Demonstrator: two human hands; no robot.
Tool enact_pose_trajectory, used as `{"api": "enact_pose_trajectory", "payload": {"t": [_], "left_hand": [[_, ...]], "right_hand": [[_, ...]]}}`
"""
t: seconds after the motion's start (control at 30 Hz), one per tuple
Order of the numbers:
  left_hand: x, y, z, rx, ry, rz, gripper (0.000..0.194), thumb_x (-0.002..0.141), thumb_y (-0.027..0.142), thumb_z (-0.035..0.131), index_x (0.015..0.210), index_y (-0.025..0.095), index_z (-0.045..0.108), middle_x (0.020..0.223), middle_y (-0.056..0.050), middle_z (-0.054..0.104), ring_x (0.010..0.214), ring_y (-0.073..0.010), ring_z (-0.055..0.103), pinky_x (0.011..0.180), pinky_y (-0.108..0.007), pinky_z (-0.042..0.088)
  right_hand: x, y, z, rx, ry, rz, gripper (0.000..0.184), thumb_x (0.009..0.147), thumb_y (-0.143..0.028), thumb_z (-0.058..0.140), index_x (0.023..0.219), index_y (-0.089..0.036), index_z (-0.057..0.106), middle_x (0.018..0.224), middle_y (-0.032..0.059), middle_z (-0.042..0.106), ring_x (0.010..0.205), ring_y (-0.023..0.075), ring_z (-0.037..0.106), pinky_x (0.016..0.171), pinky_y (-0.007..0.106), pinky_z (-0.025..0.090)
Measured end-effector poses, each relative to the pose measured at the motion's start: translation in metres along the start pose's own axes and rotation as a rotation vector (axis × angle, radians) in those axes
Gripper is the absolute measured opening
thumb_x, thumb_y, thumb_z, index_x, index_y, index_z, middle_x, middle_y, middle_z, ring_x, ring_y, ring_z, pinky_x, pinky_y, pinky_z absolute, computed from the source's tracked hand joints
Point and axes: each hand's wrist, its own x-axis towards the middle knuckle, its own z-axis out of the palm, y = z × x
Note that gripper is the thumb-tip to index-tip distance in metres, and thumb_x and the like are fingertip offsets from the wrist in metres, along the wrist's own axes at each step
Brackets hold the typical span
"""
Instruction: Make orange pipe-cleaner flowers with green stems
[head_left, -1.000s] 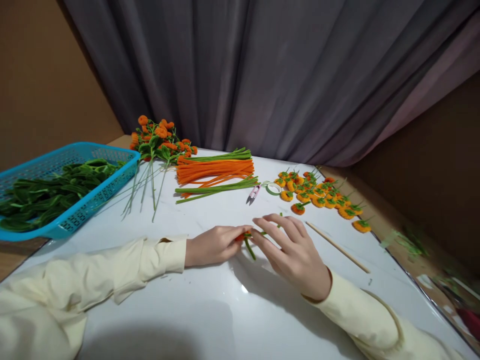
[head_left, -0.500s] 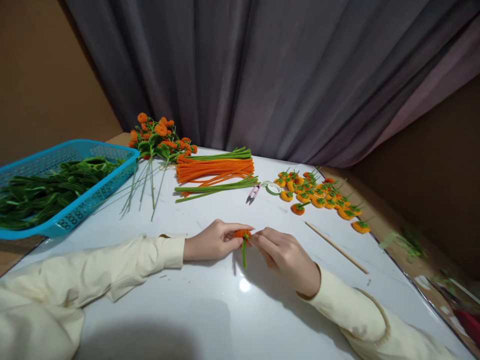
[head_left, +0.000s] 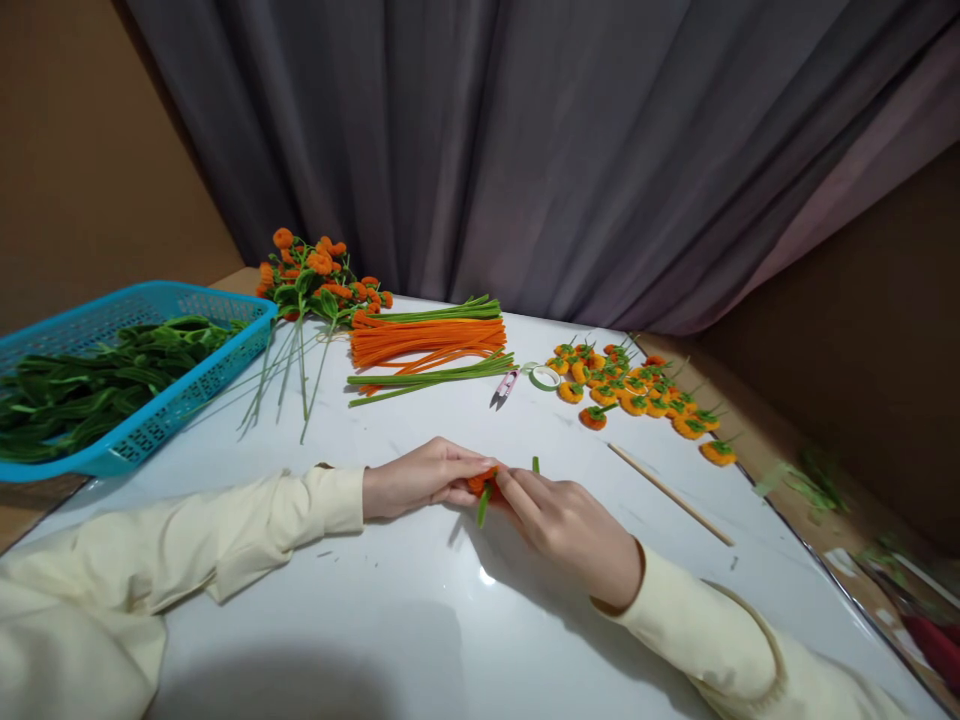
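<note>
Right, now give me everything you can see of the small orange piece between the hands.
The orange piece is small and looks fuzzy, but fingers cover much of it, so its full shape is hidden. A green strip sticks out from it toward the wearer; whether the green end beyond the right hand belongs to it can't be told. The left hand holds it from the left, and the right fingertips are at its right side, above the white table.

A small, partly hidden orange chenille flower head [head_left: 478, 484] is held left of the slim tan wooden stick [head_left: 670, 494], a green fuzzy strip [head_left: 484, 508] slanting down from it and a green tip [head_left: 535, 465] upright nearer the stick.
</note>
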Motion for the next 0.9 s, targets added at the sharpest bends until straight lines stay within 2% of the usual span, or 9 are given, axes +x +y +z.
{"api": "enact_pose_trajectory", "payload": {"t": [0.13,0.23,0.37,0.47,0.57,0.63,0.77,0.83,0.9], "left_hand": [[-0.004,0.002,0.012,-0.013,0.087,0.0,0.025,0.079,0.034,0.064,0.083,0.01,0.071,0.068,0.0,0.06,0.065,-0.0069,0.053,0.075,-0.022,0.044],[-0.006,0.003,0.017,-0.028,0.131,0.011,0.025,0.078,0.034,0.065,0.078,0.01,0.07,0.073,-0.002,0.061,0.071,-0.0084,0.053,0.075,-0.021,0.042],[-0.009,0.002,0.021,0.058,0.154,0.05,0.032,0.077,0.04,0.063,0.088,0.01,0.071,0.082,-0.004,0.064,0.079,-0.0118,0.053,0.078,-0.024,0.041],[-0.01,-0.001,0.023,0.134,0.204,0.08,0.039,0.078,0.043,0.061,0.096,0.011,0.07,0.084,-0.005,0.065,0.078,-0.0127,0.053,0.077,-0.025,0.042],[-0.01,-0.002,0.022,0.116,0.212,0.114,0.039,0.078,0.044,0.062,0.097,0.011,0.07,0.087,-0.006,0.065,0.082,-0.0143,0.055,0.08,-0.027,0.042],[-0.008,-0.001,0.018,0.057,0.167,0.124,0.037,0.078,0.043,0.062,0.098,0.013,0.07,0.089,-0.005,0.065,0.086,-0.0147,0.057,0.084,-0.028,0.042],[-0.004,0.003,0.009,-0.074,0.053,0.133,0.031,0.08,0.035,0.063,0.105,0.017,0.068,0.099,-0.006,0.066,0.098,-0.0157,0.058,0.093,-0.029,0.04],[-0.003,0.005,0.007,-0.092,0.069,0.141,0.029,0.081,0.031,0.063,0.105,0.017,0.067,0.101,-0.006,0.066,0.101,-0.0164,0.057,0.095,-0.029,0.04],[-0.003,0.007,0.007,-0.097,0.112,0.139,0.026,0.081,0.03,0.063,0.103,0.016,0.067,0.098,-0.007,0.066,0.099,-0.0164,0.058,0.095,-0.029,0.04]], "right_hand": [[0.001,-0.005,0.002,-0.131,-0.007,-0.057,0.025,0.088,-0.004,0.03,0.095,-0.005,0.054,0.07,0.0083,0.057,0.055,0.0175,0.054,0.04,0.027,0.037],[0.003,-0.008,0.0,-0.179,-0.002,-0.048,0.028,0.085,-0.001,0.029,0.096,-0.005,0.055,0.071,0.0086,0.058,0.054,0.0163,0.053,0.039,0.026,0.037],[0.005,-0.013,-0.002,-0.167,-0.024,-0.034,0.025,0.081,0.001,0.034,0.091,-0.008,0.055,0.069,0.0063,0.057,0.05,0.0147,0.05,0.037,0.025,0.033],[0.004,-0.015,0.001,-0.029,-0.026,0.044,0.026,0.079,0.002,0.033,0.091,-0.01,0.053,0.067,0.0053,0.058,0.046,0.0138,0.049,0.037,0.025,0.032],[0.003,-0.012,0.003,0.28,0.031,0.245,0.022,0.083,-0.003,0.033,0.092,-0.012,0.051,0.07,0.0053,0.062,0.048,0.0135,0.054,0.042,0.023,0.039],[0.005,-0.006,0.001,0.519,0.053,0.386,0.017,0.086,-0.009,0.035,0.089,-0.016,0.051,0.067,0.0033,0.063,0.051,0.0127,0.058,0.047,0.022,0.043],[0.011,0.006,-0.004,0.897,-0.017,0.568,0.007,0.089,-0.018,0.042,0.084,-0.019,0.047,0.055,-0.002,0.061,0.05,0.0118,0.06,0.052,0.02,0.048],[0.012,0.01,-0.004,0.917,-0.007,0.588,0.004,0.089,-0.021,0.045,0.093,-0.019,0.045,0.058,-0.0028,0.062,0.048,0.0112,0.06,0.052,0.02,0.049],[0.011,0.013,-0.002,0.739,0.078,0.512,0.016,0.09,-0.023,0.046,0.105,-0.019,0.044,0.068,-0.0003,0.064,0.05,0.0106,0.06,0.051,0.02,0.049]]}}
